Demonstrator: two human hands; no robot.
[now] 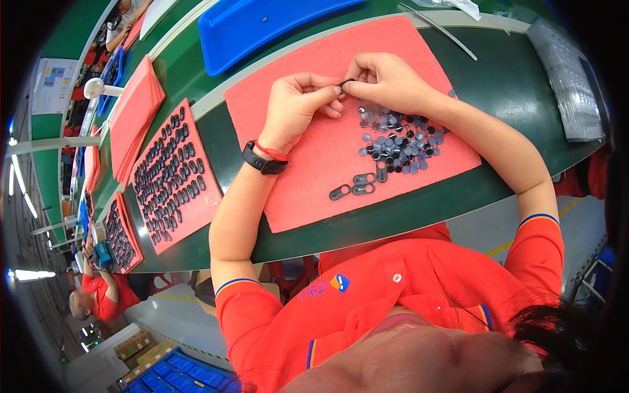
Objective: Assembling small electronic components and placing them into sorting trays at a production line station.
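Opens wide over green surface [508, 72] between pink mat [304, 196] and clear plastic stack [567, 82], bar the right forearm [488, 128]; blocked on-mat by heaped discs [403, 145]!

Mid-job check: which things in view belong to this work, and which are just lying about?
Probably in the job:
small dark piece, in left hand and right hand
disc pile
four loose oval pieces
pink mat beneath
rows of oval pieces at left

Probably lying about:
blue tray
thin metal tool
clear plastic stack
stacked pink sheets
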